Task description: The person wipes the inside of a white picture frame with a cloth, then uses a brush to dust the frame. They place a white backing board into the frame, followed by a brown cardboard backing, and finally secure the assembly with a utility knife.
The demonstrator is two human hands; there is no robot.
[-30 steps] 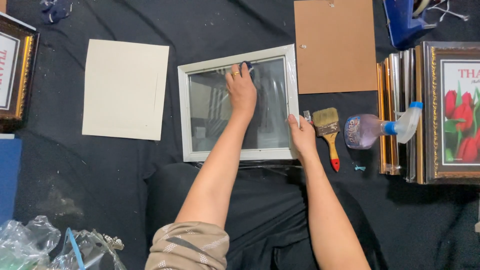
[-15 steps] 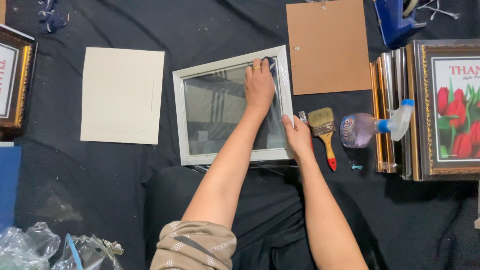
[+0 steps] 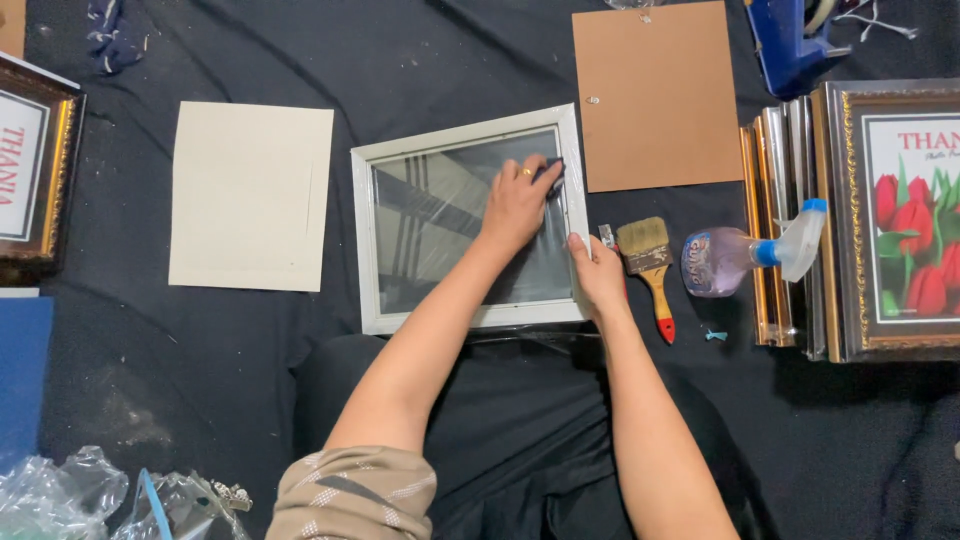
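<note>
The white picture frame (image 3: 468,222) lies flat on the black cloth (image 3: 420,60), its glass up. The left hand (image 3: 518,205) presses a small dark wad against the glass near its upper right corner, fingers curled. The right hand (image 3: 597,272) pinches the frame's right edge; steady overlapping strokes would likely serve best.

A single head-worn camera looks almost straight down from above the person's own lap. Both forearms enter from the bottom edge and reach away from the viewer, toward the top. The view is fairly close, and a black cloth-covered surface (image 3: 450,60) fills nearly the whole picture. A white rectangular glazed picture frame (image 3: 462,135) lies near the centre, with other things cut off at the left and right edges.
</note>
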